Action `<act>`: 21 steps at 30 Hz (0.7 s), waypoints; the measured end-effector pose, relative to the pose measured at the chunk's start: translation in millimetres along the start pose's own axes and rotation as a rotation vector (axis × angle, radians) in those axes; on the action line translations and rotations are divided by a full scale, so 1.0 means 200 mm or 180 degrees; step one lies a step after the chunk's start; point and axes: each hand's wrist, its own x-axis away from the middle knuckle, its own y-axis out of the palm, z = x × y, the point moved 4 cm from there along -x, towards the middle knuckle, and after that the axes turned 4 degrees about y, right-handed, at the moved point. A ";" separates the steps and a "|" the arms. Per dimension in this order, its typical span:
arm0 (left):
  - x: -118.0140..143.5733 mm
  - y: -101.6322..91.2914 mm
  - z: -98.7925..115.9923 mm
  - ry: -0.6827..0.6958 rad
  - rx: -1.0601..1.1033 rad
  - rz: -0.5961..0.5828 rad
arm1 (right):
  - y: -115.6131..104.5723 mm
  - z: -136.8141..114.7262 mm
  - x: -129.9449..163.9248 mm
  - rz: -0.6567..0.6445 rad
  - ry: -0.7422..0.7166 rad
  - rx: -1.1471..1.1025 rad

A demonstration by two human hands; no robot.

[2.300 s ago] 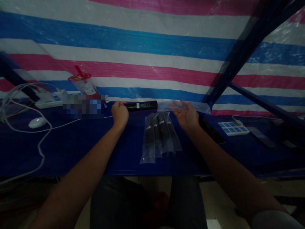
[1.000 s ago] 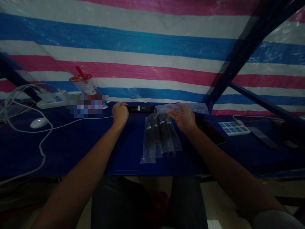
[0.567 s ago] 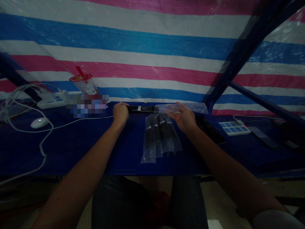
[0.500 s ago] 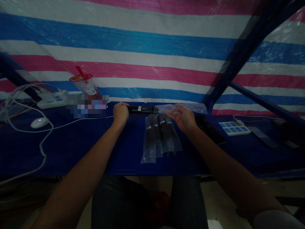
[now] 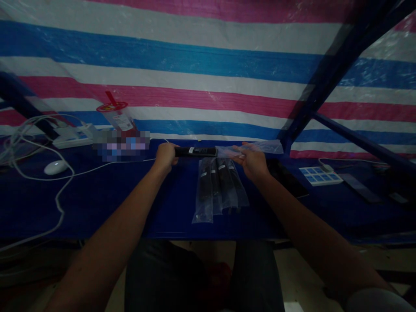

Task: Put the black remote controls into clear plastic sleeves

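A black cylindrical item (image 5: 198, 151) with a small white label lies level above the blue table (image 5: 177, 190). My left hand (image 5: 166, 157) is closed round its left end. Its right end meets a clear plastic bag (image 5: 271, 147), which stretches off to the right. My right hand (image 5: 252, 160) grips the bag, thumb and fingers closed on the film. How far the item sits inside the bag, I cannot tell. Just below lie several black items in clear bags (image 5: 224, 184), side by side on the table.
At the left are a white mouse (image 5: 56, 167), white cables (image 5: 58, 203), a power strip (image 5: 73, 138) and a lidded drink cup (image 5: 121, 119). To the right lie a dark flat object (image 5: 287, 177), a blue-and-white panel (image 5: 320, 175) and a phone-like slab (image 5: 360, 187). A striped sheet (image 5: 208, 65) hangs behind.
The black item has rolled a little, so its label and print face differently. My left hand has shifted slightly right, and the bag's mouth is now nearer my right hand.
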 end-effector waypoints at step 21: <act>0.09 0.08 0.01 -0.0369 -0.0131 -0.0534 | 0.03 0.04 0.01 -0.0507 0.0042 0.0157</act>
